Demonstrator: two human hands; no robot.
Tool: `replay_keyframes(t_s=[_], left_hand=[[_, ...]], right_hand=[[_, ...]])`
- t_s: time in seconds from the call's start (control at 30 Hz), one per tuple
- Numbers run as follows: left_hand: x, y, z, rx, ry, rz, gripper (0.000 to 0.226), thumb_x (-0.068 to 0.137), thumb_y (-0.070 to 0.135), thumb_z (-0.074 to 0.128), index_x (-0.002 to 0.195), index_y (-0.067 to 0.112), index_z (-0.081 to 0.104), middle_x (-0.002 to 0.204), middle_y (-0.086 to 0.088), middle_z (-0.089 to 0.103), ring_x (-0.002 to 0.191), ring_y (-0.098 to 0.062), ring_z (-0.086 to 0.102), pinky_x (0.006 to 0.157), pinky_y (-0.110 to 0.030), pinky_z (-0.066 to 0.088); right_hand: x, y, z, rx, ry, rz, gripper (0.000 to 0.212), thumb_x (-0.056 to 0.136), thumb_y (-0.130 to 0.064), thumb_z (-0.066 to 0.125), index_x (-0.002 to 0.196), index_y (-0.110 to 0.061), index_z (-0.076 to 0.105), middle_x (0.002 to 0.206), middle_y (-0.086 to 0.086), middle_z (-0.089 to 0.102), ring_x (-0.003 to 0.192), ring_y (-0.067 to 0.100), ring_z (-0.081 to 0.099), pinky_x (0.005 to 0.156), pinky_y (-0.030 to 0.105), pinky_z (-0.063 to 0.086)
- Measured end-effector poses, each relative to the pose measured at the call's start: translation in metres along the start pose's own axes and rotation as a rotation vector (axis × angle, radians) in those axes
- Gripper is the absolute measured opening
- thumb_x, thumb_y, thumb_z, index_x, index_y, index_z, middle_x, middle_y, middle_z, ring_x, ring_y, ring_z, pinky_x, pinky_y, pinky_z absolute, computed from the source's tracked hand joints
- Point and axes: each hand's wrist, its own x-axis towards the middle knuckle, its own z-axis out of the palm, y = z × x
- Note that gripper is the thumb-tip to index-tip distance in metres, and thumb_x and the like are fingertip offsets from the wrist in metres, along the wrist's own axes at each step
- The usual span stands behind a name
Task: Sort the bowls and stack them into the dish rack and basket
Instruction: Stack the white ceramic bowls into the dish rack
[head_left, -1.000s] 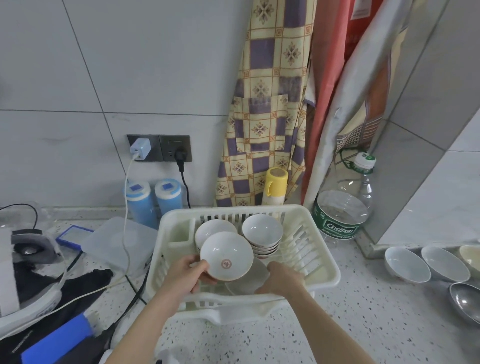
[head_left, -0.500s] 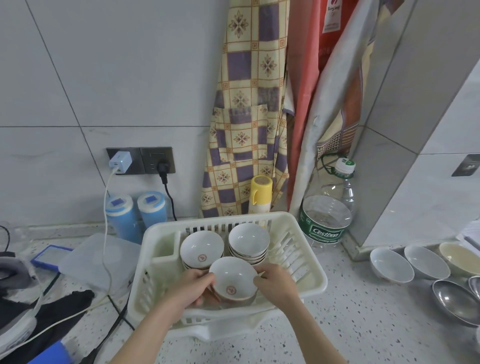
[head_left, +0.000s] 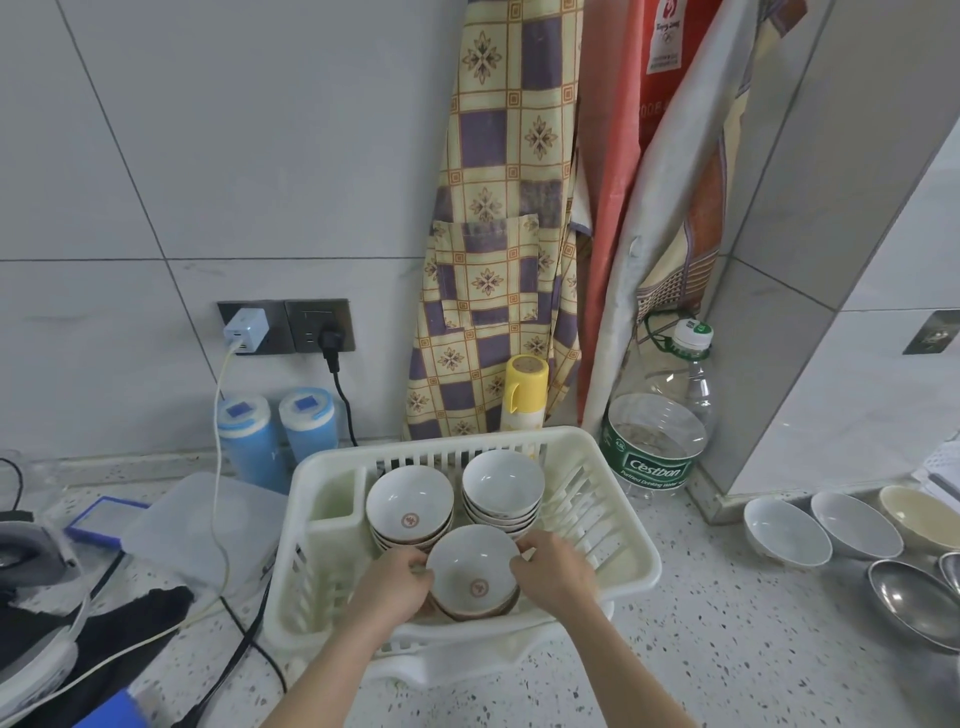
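A white plastic dish rack (head_left: 613, 535) stands on the speckled counter. Inside it are a stack of white bowls with a red emblem (head_left: 409, 506) at the back left and a stack of plain white bowls (head_left: 503, 486) at the back right. At the rack's front, a white emblem bowl (head_left: 472, 569) sits upright on top of another bowl. My left hand (head_left: 395, 587) grips its left rim and my right hand (head_left: 553, 571) grips its right rim. More white bowls (head_left: 787, 530) (head_left: 854, 522), a cream bowl (head_left: 917, 514) and steel bowls (head_left: 911, 597) lie on the counter at the right.
A large water bottle (head_left: 657, 441) and a yellow flask (head_left: 524, 389) stand behind the rack, two blue canisters (head_left: 278, 436) at its back left. Cables (head_left: 228, 597), a clear lid (head_left: 208, 519) and dark items lie left. Aprons (head_left: 498, 234) hang on the wall.
The emblem bowl, tilted and raised a second ago, has come down level onto another bowl at the rack's front. My right hand moved from under it to its right rim.
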Motion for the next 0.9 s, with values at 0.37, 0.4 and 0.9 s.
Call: replay_keyframes(t_s=[0.37, 0.4, 0.9], left_hand=[[-0.005, 0.002, 0.007, 0.264, -0.024, -0.018, 0.041, 0.079, 0.039, 0.056, 0.120, 0.034, 0.056, 0.117, 0.007, 0.064, 0.105, -0.018, 0.062, 0.075, -0.029, 0.046], [-0.006, 0.002, 0.008, 0.264, -0.026, -0.016, 0.037, 0.079, 0.038, 0.054, 0.116, 0.034, 0.058, 0.110, 0.006, 0.065, 0.102, -0.019, 0.063, 0.072, -0.029, 0.045], [-0.004, -0.002, 0.010, 0.230, -0.022, 0.023, 0.016, 0.081, 0.029, 0.047, 0.065, 0.027, 0.045, 0.073, 0.008, 0.056, 0.078, -0.019, 0.058, 0.063, -0.028, 0.038]], right_hand=[[-0.001, 0.001, 0.007, -0.110, 0.017, 0.013, 0.029, 0.087, -0.032, 0.053, 0.112, -0.041, 0.065, 0.100, -0.009, 0.070, 0.087, 0.017, 0.062, 0.064, 0.024, 0.042], [0.000, 0.001, 0.008, -0.147, 0.003, 0.005, 0.025, 0.088, -0.035, 0.054, 0.110, -0.040, 0.065, 0.102, -0.009, 0.069, 0.089, 0.017, 0.062, 0.065, 0.024, 0.042], [0.061, -0.017, -0.015, 0.874, -0.191, 0.396, 0.029, 0.090, -0.035, 0.060, 0.100, -0.008, 0.054, 0.062, 0.011, 0.047, 0.032, 0.013, 0.040, 0.030, 0.013, 0.027]])
